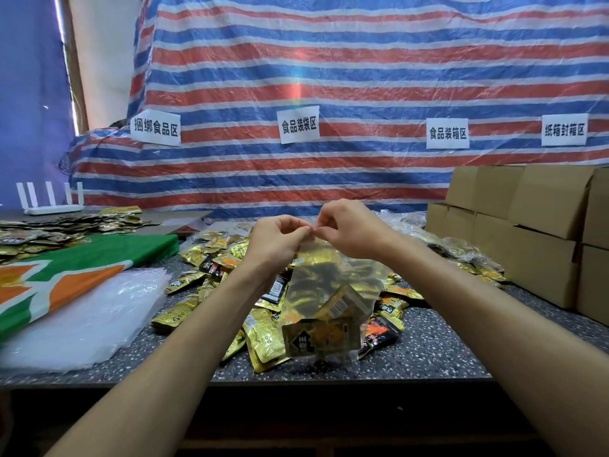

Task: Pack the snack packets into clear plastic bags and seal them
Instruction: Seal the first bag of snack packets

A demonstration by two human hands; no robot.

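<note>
1. The speckled table (428, 357) has its near edge across the lower middle; both forearms reach out over it.
2. A clear bag (333, 285) hangs upright above the table's near middle, with several gold packets (321, 338) lying in its bottom.
3. The left hand (276, 239) and right hand (349, 229) hold the bag by its top edge. Each pinches that edge between thumb and forefinger, the fingertips almost meeting at the middle, the other fingers curled in.
4. Under and behind the bag, a loose pile (211, 258) of gold and black packets covers the middle of the table.
5. At near left lies a stack of empty bags (82, 318), with a green and orange sheet (66, 268) just beyond it.
6. At right stand cardboard boxes (527, 225), with filled bags (461, 249) heaped beside them.
7. At far left are a second heap (66, 225) of packets and a white router (49, 206).
8. Farthest back hangs a striped tarp (329, 77) bearing paper signs (298, 124).
</note>
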